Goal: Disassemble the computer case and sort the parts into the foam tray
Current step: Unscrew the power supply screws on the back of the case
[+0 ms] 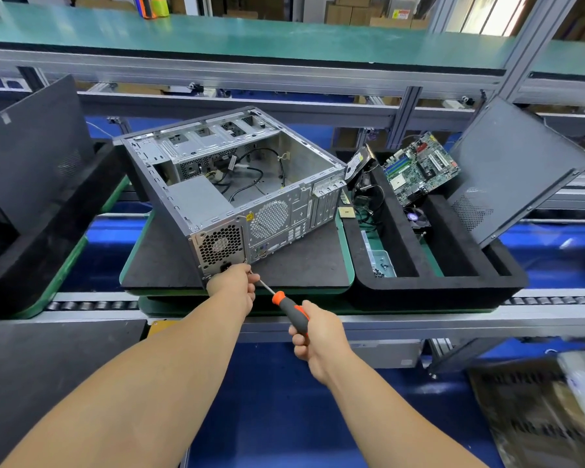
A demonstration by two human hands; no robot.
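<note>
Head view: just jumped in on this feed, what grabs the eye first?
The opened computer case lies on its side mid-bench on a dark mat, nearly gutted, with loose cables and the power supply still inside. At its near rear corner the left hand pinches the shaft of an orange-and-black screwdriver whose handle the right hand grips. To the right, the black foam tray already holds a motherboard.
</note>
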